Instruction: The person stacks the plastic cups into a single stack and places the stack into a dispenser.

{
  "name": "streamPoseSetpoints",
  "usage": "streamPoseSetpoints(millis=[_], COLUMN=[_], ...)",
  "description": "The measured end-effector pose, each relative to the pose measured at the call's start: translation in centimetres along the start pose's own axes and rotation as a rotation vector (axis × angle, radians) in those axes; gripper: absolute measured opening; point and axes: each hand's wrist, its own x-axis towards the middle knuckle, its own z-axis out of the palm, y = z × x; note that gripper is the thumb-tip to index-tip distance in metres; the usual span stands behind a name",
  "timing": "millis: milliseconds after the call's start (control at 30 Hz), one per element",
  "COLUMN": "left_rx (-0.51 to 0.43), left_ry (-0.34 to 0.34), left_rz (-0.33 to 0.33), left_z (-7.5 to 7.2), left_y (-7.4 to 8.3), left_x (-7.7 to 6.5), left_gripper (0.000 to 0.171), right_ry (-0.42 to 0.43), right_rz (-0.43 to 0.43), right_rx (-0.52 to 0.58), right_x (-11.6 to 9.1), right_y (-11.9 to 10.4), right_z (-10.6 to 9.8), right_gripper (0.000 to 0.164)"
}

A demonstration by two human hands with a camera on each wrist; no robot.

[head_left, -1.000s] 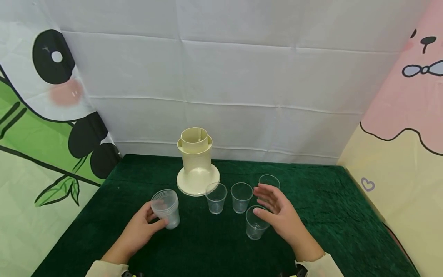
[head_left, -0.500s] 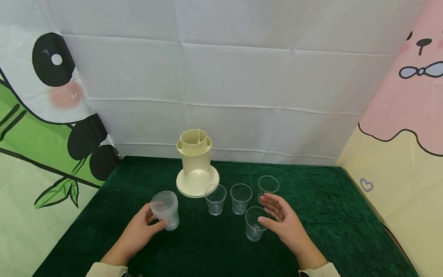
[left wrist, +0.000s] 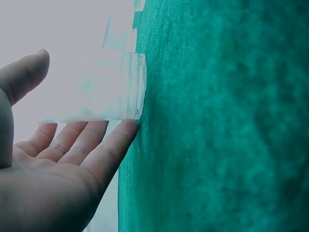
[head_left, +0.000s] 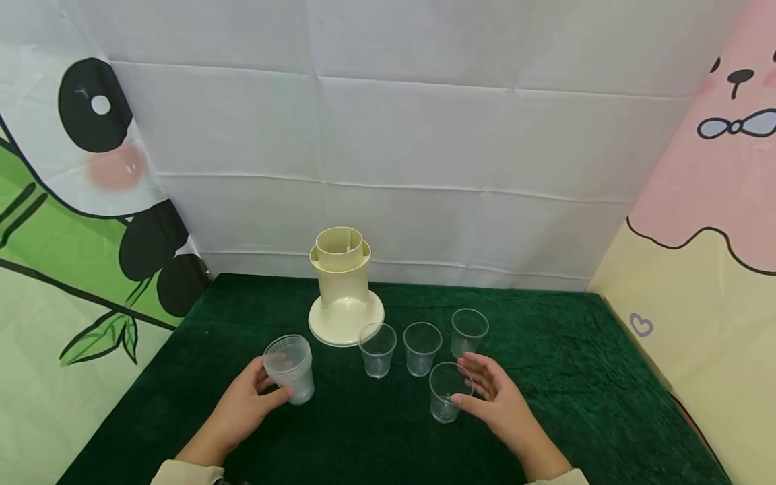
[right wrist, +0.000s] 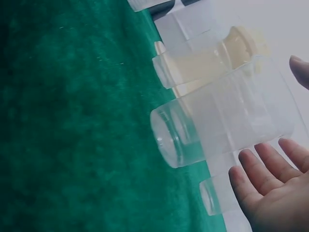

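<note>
My left hand (head_left: 251,394) is around a stack of clear plastic cups (head_left: 297,377) that stands on the green cloth, its thumb in front and fingers behind. In the left wrist view the fingers (left wrist: 108,154) lie along the side of the stack (left wrist: 96,87). My right hand (head_left: 500,404) is at the nearest single cup (head_left: 445,394), fingers and thumb spread on either side of its right part. In the right wrist view the fingers (right wrist: 260,174) are close beside the wall of that cup (right wrist: 217,121), and the thumb stands apart from it.
Two more clear cups, a left one (head_left: 378,353) and a middle one (head_left: 421,350), stand upright in a row. A third cup (head_left: 469,330) is farther back right. Behind them stands a cream plastic holder (head_left: 343,296) with a round base. White cloth (head_left: 412,148) hangs behind the table.
My right hand has lowered and drawn slightly toward me, coming around the nearest cup; the back right cup now shows more fully. The left hand and its stack stay put.
</note>
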Motion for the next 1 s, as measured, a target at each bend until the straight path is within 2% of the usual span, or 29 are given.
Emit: streamPoseSetpoints(millis=[733,1000], left_rx=[-0.002,0.009], left_ry=[0.002,0.009], left_rz=[-0.012,-0.023], left_z=[-0.1,0.1], left_y=[-0.1,0.0], left_x=[0.0,0.0], left_gripper=[0.083,0.083], right_ry=[-0.131,-0.130], right_rz=[0.004,-0.003], right_rx=[0.050,0.024], right_x=[-0.4,-0.4], right_y=[1.4,1.4], right_z=[-0.1,0.1], right_gripper=[0.073,0.070])
